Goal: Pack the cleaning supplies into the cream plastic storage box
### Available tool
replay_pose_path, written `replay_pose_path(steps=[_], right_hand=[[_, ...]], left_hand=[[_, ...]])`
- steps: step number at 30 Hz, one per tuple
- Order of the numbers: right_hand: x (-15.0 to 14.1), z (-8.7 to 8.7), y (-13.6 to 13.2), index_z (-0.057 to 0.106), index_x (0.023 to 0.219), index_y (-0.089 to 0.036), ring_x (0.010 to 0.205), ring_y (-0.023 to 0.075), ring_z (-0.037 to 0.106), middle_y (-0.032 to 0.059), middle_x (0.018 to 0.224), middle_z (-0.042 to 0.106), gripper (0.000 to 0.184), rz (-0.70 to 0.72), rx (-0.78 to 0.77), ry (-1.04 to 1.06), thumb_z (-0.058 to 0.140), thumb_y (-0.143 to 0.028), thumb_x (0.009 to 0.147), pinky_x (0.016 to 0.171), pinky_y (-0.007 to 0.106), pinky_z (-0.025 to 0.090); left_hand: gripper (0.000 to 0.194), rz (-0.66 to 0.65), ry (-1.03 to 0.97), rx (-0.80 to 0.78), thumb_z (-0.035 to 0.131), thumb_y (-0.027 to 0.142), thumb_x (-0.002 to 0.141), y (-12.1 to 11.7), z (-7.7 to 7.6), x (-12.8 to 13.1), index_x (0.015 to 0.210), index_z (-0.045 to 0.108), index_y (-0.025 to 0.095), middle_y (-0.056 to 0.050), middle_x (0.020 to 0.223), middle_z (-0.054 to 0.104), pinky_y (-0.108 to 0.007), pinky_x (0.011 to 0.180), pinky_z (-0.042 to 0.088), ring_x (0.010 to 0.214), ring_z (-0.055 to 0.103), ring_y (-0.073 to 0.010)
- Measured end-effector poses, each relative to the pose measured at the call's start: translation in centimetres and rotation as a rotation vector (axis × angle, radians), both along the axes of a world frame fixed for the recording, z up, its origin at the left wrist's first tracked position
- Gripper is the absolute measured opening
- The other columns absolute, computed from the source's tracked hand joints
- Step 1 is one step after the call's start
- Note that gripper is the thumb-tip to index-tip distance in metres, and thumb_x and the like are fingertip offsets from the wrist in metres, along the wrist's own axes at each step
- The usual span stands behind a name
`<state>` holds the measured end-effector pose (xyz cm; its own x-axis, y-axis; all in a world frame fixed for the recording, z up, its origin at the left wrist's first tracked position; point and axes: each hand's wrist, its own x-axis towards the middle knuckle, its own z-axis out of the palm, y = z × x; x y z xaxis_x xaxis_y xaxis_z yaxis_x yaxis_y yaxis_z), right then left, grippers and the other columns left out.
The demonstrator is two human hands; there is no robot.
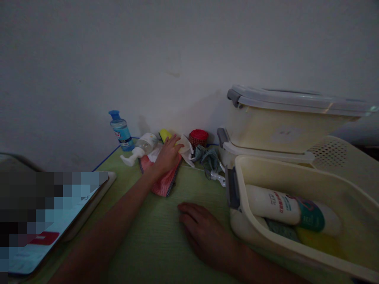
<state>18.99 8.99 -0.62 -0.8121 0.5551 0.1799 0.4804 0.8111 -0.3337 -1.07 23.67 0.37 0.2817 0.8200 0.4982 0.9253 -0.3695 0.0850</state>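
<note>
My left hand [169,154] reaches to the back of the table, its fingers apart and stretched over a yellow sponge [164,135]. Under that hand lies a red cloth [164,184] with a dark checked edge. Just left of it, a clear pump bottle [148,142] with a white pump head is tipped on its side. To its right are a crumpled white piece [186,149], which I cannot identify, and a grey-blue cloth [207,158]. Loosely curled, my right hand [201,228] rests on the green tabletop [148,236], with nothing visible in it.
A blue bottle [122,136] and a red round container [198,138] stand by the wall. On the right, an open cream bin [239,225] holds a white bottle [275,205]; lidded bins [266,126] are stacked behind. A tablet-like screen [38,252] is at left.
</note>
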Motion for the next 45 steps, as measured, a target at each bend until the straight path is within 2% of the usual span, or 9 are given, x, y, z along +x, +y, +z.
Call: replay_pose_path(steps=[3,8,20,30,34,38,41,43,45], right_hand=[[0.0,0.2,0.0,0.057,0.107,-0.010,0.117,0.0197,0.047,0.0134,0.123,0.055,0.028,0.004,-0.001,-0.007,0.044,-0.009,0.083,0.102,0.034,0.039],[0.0,0.4,-0.1,0.058,0.106,-0.011,0.117,0.0197,0.047,0.0131,0.122,0.056,0.027,0.006,0.011,0.000,0.045,-0.008,0.082,0.101,0.033,0.040],[0.0,0.2,0.0,0.058,0.105,-0.010,0.116,0.0201,0.047,0.0138,0.121,0.056,0.027,0.012,0.023,0.008,0.045,-0.008,0.082,0.101,0.034,0.040],[-0.1,0.1,0.0,0.058,0.106,-0.009,0.114,0.0205,0.048,0.0135,0.120,0.057,0.027,0.011,0.036,0.023,0.045,-0.008,0.082,0.100,0.033,0.040],[-0.1,0.2,0.0,0.058,0.105,-0.007,0.114,0.0210,0.049,0.0139,0.120,0.056,0.027,0.016,0.046,0.020,0.048,-0.007,0.080,0.101,0.032,0.040],[-0.1,0.3,0.0,0.058,0.105,-0.008,0.114,0.0205,0.048,0.0138,0.120,0.056,0.026,0.017,0.044,0.013,0.048,-0.008,0.082,0.101,0.032,0.040],[-0.1,0.2,0.0,0.058,0.104,-0.010,0.114,0.0201,0.049,0.0130,0.120,0.057,0.024,0.009,0.041,0.017,0.046,-0.009,0.084,0.100,0.033,0.041],[-0.2,0.0,0.0,0.058,0.104,-0.011,0.113,0.0199,0.049,0.0129,0.120,0.057,0.024,0.007,0.040,0.024,0.044,-0.010,0.085,0.099,0.033,0.041],[-0.2,-0.1,0.0,0.058,0.103,-0.011,0.113,0.0203,0.050,0.0132,0.120,0.057,0.023,-0.001,0.039,0.024,0.044,-0.009,0.085,0.099,0.035,0.042]], left_hand=[[0.040,-0.059,0.057,-0.080,0.045,0.015,0.081,-0.6,0.3,1.7,0.120,0.051,0.016,-0.013,0.131,0.048,-0.041,0.101,0.033,0.121,0.044,-0.0245],[0.037,0.001,0.155,-0.233,0.043,0.024,0.086,-1.4,0.4,2.7,0.122,0.047,0.019,-0.013,0.116,0.058,-0.043,0.087,0.038,0.107,0.053,-0.0272],[0.024,0.007,0.208,-0.256,0.041,0.021,0.087,-1.2,0.2,2.2,0.099,0.061,0.017,-0.010,0.099,0.062,-0.036,0.079,0.037,0.095,0.058,-0.0242],[0.021,0.000,0.138,-0.237,0.039,0.012,0.084,-1.1,0.0,2.0,0.089,0.059,0.014,-0.011,0.093,0.061,-0.039,0.079,0.038,0.092,0.058,-0.0253],[0.019,-0.025,0.041,-0.199,0.043,0.009,0.078,-1.0,0.3,2.4,0.092,0.055,0.014,-0.010,0.097,0.057,-0.034,0.076,0.042,0.088,0.056,-0.0209],[0.020,-0.258,-0.298,-0.081,0.043,0.007,0.076,-1.5,1.2,4.1,0.091,0.052,0.014,-0.006,0.096,0.054,-0.028,0.073,0.044,0.081,0.053,-0.0156],[0.020,-0.496,-0.517,-0.115,0.046,0.008,0.074,-2.6,1.9,6.1,0.092,0.054,0.014,-0.006,0.094,0.055,-0.028,0.070,0.046,0.074,0.053,-0.0141],[0.025,-0.618,-0.547,-0.208,0.047,0.009,0.076,-3.5,2.0,7.3,0.100,0.054,0.014,-0.008,0.101,0.055,-0.031,0.074,0.048,0.082,0.055,-0.0159],[0.033,-0.713,-0.525,-0.265,0.044,0.008,0.078,-4.1,1.9,8.3,0.110,0.051,0.013,-0.012,0.111,0.054,-0.036,0.088,0.045,0.101,0.054,-0.0197]])
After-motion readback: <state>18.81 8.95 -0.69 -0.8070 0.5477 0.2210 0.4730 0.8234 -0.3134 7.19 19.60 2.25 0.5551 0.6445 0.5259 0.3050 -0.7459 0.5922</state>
